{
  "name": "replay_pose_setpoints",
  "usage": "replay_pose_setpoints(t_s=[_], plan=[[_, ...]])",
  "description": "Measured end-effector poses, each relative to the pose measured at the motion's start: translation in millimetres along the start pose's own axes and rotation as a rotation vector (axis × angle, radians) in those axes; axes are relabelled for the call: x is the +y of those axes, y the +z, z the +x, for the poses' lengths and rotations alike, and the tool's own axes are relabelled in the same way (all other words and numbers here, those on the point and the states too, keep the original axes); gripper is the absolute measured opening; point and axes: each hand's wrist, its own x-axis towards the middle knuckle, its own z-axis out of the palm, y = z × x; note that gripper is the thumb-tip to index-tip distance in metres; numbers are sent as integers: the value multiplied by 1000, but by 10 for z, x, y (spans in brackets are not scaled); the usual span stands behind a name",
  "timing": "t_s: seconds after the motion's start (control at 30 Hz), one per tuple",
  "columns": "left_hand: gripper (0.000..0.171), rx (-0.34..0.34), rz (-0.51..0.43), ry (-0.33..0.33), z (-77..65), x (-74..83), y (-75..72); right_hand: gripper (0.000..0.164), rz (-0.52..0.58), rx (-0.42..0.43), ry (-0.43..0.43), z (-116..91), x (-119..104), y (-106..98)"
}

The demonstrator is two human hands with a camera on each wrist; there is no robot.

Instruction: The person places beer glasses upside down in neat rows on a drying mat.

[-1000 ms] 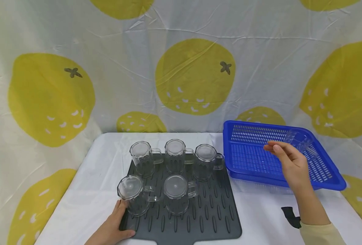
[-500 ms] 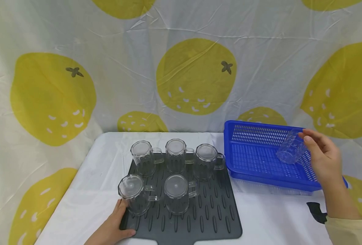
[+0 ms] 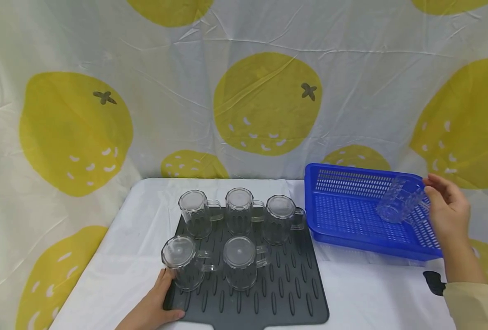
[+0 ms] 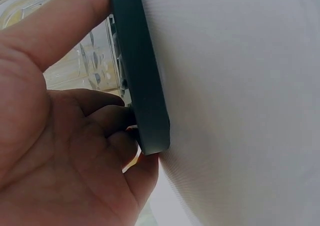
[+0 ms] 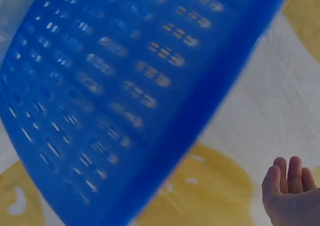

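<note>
In the head view my left hand (image 3: 151, 302) holds the front left corner of a dark grey drying mat (image 3: 285, 284). Its thumb lies along the front edge, with curled fingers at the side, as the left wrist view shows. Several clear glass mugs, one of them a front left mug (image 3: 179, 252), stand upside down on this mat. A further glass mug (image 3: 394, 206) leans in the blue basket (image 3: 343, 238), its handle towards my right hand (image 3: 450, 211). That hand, fingers loosely bent, is at the basket's right side. Nothing shows between its fingers in the right wrist view.
The basket stands at the back right, close to the mat's right edge. A white cloth (image 3: 363, 293) covers the table. Behind it hangs a curtain (image 3: 178, 101) with a yellow lemon print. The mat's handle (image 3: 239, 327) points to the front.
My right hand has moved right, from over the basket's middle to its right side. The mug in the basket leans more than half a second ago. My left hand stays at the mat corner.
</note>
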Motion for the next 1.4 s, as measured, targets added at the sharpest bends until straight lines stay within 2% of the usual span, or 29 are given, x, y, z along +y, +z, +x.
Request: replay_pose_setpoints(t_s=[0.2, 0.37, 0.57, 0.9, 1.27, 1.4], plan=[[113, -5, -9, -18, 13, 13, -6, 43, -139, -81, 4, 115, 251, -88], [112, -2, -4, -8, 9, 0, -2, 53, -247, -134, 68, 165, 419, -123], [113, -1, -8, 5, 15, -6, 6, 57, -230, -145, 134, 207, 585, -158], [113, -5, -11, 17, 13, -16, 4, 59, -211, -133, 151, 223, 767, -166], [113, -7, -16, -23, 6, -3, 11, 64, -308, -213, 203, 274, 776, -180], [112, -5, -9, -8, -7, -2, 6, 64, -368, -257, 212, 337, 866, -211]])
